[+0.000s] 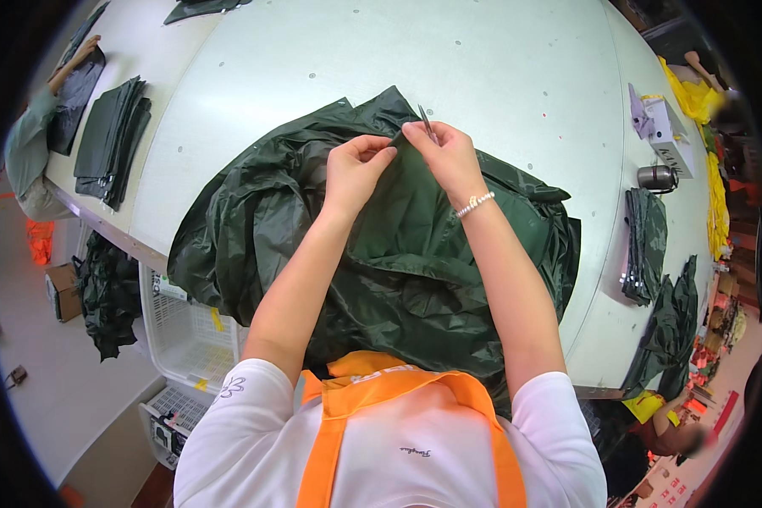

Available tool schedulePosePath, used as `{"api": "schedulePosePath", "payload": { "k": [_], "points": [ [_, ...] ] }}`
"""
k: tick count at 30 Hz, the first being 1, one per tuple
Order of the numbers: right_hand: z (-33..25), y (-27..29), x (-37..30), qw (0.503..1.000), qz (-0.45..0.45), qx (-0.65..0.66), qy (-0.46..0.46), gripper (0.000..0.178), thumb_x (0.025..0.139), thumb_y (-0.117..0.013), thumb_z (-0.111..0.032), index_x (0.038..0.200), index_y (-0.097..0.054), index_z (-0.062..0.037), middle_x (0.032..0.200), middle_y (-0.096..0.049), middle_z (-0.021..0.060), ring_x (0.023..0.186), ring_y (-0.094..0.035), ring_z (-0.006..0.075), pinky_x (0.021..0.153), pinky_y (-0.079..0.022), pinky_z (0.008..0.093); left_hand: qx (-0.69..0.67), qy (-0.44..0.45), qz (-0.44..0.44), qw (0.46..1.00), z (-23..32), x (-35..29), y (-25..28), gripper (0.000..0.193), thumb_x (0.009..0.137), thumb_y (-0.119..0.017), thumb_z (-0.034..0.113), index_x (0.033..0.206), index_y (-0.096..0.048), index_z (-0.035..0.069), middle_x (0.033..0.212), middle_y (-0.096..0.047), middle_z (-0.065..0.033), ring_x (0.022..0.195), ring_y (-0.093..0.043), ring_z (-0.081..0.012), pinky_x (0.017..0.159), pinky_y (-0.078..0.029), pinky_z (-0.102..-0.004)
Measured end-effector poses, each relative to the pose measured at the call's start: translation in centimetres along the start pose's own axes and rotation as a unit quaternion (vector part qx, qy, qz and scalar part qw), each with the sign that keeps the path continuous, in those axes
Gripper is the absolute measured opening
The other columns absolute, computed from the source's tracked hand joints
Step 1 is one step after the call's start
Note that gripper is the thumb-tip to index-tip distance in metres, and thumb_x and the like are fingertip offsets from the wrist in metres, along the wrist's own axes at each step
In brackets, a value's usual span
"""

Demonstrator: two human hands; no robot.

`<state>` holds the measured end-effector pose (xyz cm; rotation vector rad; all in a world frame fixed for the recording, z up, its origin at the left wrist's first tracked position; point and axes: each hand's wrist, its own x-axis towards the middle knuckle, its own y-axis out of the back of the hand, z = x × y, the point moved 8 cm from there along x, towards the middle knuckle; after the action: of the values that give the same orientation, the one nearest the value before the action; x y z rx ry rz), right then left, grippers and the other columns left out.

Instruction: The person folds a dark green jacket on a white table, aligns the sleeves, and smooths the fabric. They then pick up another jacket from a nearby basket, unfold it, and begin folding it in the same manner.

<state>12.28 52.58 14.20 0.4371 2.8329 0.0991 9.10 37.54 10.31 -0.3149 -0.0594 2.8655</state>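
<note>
From where I stand, the dark green fabric (394, 216) lies bunched on the pale worktop (381, 51), its near folds reaching the orange apron (398, 391). The left hand (360, 173) pinches its upper part; the right hand (450, 165) meets it closely, fingers narrowed, carrying a slim metal tool (427, 124). I'd hold that bit lightly taut, the tool's point turned away from the cloth. Bare surface stretches ahead; the folded stack (108, 140) and metal cup (657, 178) sit well apart, either side.
</note>
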Motion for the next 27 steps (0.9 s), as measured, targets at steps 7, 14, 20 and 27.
{"api": "schedulePosePath", "payload": {
  "k": [7, 14, 20, 27],
  "points": [
    [0.4, -1.8, 1.5, 0.999, -0.011, -0.030, 0.011, 0.016, 0.081, -0.069, -0.015, 0.084, -0.067, 0.0010, 0.066, -0.053, -0.0056, 0.060, -0.042, 0.0025, 0.052, -0.034, 0.0195, 0.052, -0.192, -0.028, 0.980, 4.6, 0.4, -0.6, 0.054, 0.074, -0.066, -0.004, 0.125, -0.051, 0.003, 0.104, -0.062, -0.0021, 0.064, -0.052, -0.0046, 0.057, -0.043, -0.0191],
    [0.9, -2.2, 1.1, 1.000, -0.016, -0.020, 0.007, 0.013, 0.082, -0.069, -0.012, 0.080, -0.066, 0.0009, 0.067, -0.055, -0.0045, 0.060, -0.043, 0.0025, 0.053, -0.035, 0.0191, 0.247, -0.267, 0.048, 0.930, 5.3, -0.4, 0.3, 0.017, 0.076, -0.069, 0.002, 0.092, -0.070, 0.004, 0.113, -0.061, -0.0069, 0.064, -0.057, -0.0100, 0.058, -0.047, -0.0223],
    [0.9, -1.1, 0.8, 0.998, 0.055, -0.015, 0.036, 0.015, 0.083, -0.069, -0.013, 0.080, -0.066, 0.0009, 0.067, -0.056, -0.0040, 0.061, -0.044, 0.0026, 0.054, -0.036, 0.0195, 0.214, -0.251, 0.063, 0.942, 3.7, -0.3, 0.7, 0.014, 0.075, -0.075, 0.009, 0.085, -0.070, 0.001, 0.084, -0.068, -0.0073, 0.062, -0.060, -0.0124, 0.058, -0.048, -0.0245],
    [2.9, 0.7, -0.8, 0.998, 0.054, 0.008, -0.026, 0.027, 0.092, -0.058, -0.027, 0.092, -0.057, -0.0002, 0.069, -0.055, -0.0025, 0.062, -0.047, 0.0045, 0.056, -0.039, 0.0205, 0.101, -0.173, 0.111, 0.974, 2.7, -1.1, 1.5, 0.015, 0.076, -0.075, 0.008, 0.086, -0.070, -0.001, 0.071, -0.067, -0.0077, 0.061, -0.060, -0.0098, 0.058, -0.047, -0.0217]
  ]
}}
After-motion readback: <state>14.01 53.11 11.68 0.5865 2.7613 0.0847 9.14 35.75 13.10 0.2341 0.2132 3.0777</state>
